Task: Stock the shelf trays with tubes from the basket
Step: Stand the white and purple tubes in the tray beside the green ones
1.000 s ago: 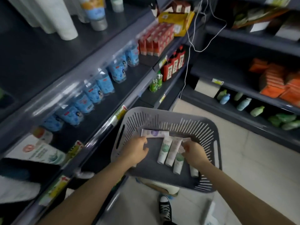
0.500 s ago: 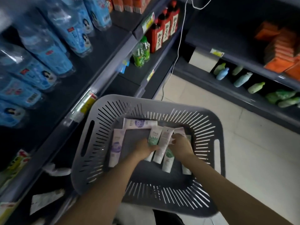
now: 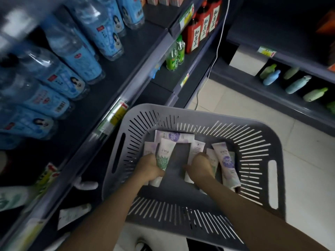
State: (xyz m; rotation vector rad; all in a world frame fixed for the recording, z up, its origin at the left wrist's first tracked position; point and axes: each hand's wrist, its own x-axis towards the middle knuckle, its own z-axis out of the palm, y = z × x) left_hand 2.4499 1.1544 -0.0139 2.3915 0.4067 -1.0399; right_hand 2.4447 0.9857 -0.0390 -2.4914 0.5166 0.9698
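Note:
A grey slotted basket sits in front of me with several tubes on its floor. My left hand grips a white tube with green print at the basket's left. My right hand is curled over a white tube near the middle; most of that tube is hidden under the hand. A purple-print tube lies just right of my right hand. Another purple tube lies crosswise at the far wall, and one more peeks out behind the green tube.
Dark shelves run along the left with blue-labelled water bottles, green bottles and red-labelled bottles. Loose tubes lie on the lowest left shelf. A right-hand shelf holds pastel bottles. Tiled floor lies beyond.
The view has dropped closer to the basket. My left hand has taken hold of the green-print tube and moved it left; my right hand has closed over a white tube.

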